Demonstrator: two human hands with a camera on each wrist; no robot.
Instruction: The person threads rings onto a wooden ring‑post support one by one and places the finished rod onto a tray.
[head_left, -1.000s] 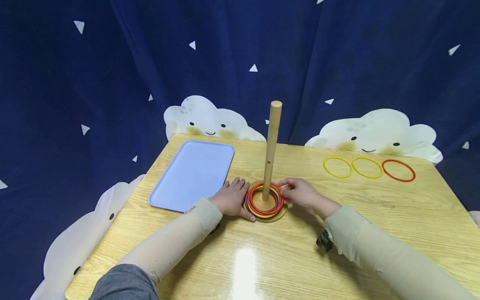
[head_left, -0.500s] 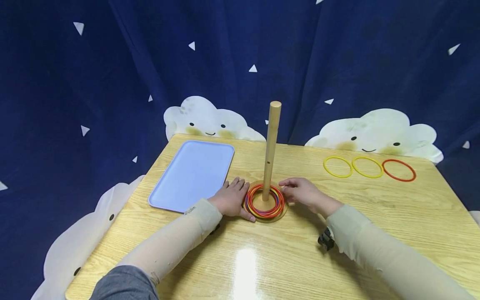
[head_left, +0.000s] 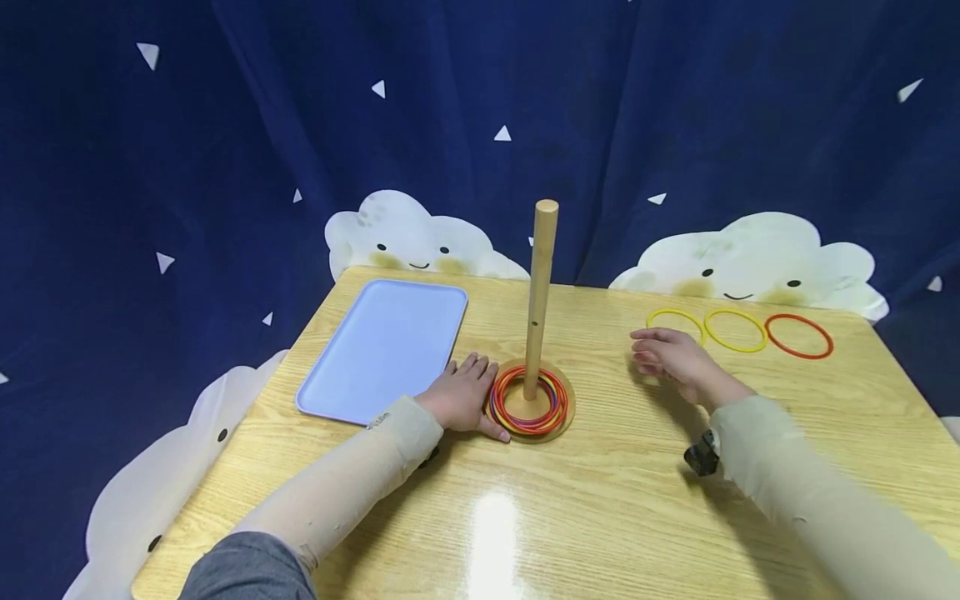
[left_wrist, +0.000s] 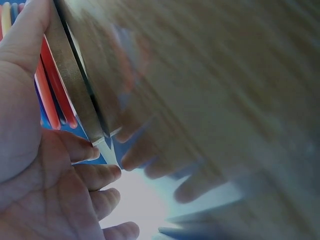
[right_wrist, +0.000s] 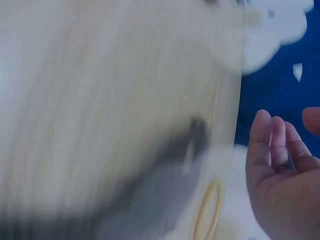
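Note:
A wooden post [head_left: 540, 292] stands upright on a round base [head_left: 571, 408]. Several red, yellow and blue rings [head_left: 563, 412] lie stacked around its foot. My left hand [head_left: 459, 398] rests against the base's left side, fingers spread and thumb along the front; the left wrist view shows the base edge [left_wrist: 70, 75] and rings beside the thumb. My right hand [head_left: 678, 362] hovers over the table with nothing in it, fingers loosely extended. It is just in front of a yellow ring [head_left: 675, 312], partly covering it. That yellow ring [right_wrist: 203, 215] also shows in the right wrist view.
A second yellow ring [head_left: 727, 312] and a red ring [head_left: 806, 357] lie in a row at the back right of the wooden table [head_left: 585, 517]. At the left is a light blue tray [head_left: 382, 350]. A dark blue curtain [head_left: 450, 167] hangs behind the table.
My right hand has left the side of the ring stack and moved right and back towards the loose rings. The left hand stays in place at the base.

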